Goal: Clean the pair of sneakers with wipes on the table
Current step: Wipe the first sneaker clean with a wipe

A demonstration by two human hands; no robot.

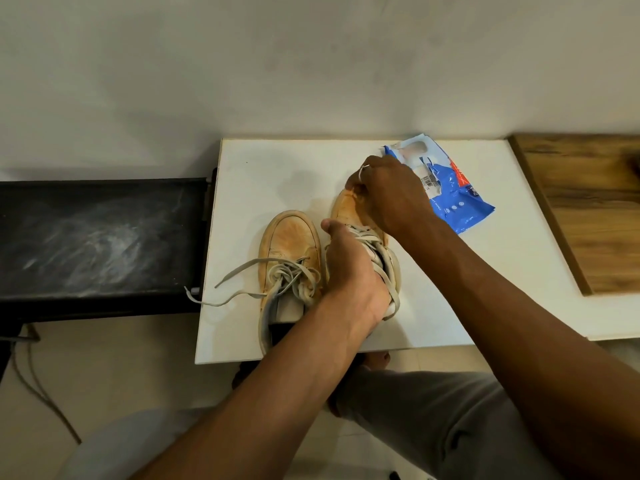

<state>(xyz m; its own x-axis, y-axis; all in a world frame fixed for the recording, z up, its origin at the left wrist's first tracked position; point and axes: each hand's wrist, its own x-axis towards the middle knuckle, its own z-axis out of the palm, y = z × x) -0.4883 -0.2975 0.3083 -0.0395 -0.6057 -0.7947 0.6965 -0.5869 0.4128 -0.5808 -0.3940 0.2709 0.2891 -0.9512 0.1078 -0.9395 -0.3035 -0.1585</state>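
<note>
Since the left hand point(349, 271) clamps the tan sneaker point(346, 211) at its laces to pin it on the desk point(277, 161), the right hand point(388, 192) curls over the toe. Can't tell if it's got a wipe, though the wipes pack point(457, 195) sits just behind.

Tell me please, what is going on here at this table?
A person is working on a pair of tan sneakers on a white table. The left hand grips the held sneaker around its laces, and the right hand has its fingers curled at that shoe's toe. A small white bit shows among them, perhaps a wipe; I cannot tell. The second sneaker stands beside it, untouched, laces loose. A blue wipes pack lies just behind the right hand.
</note>
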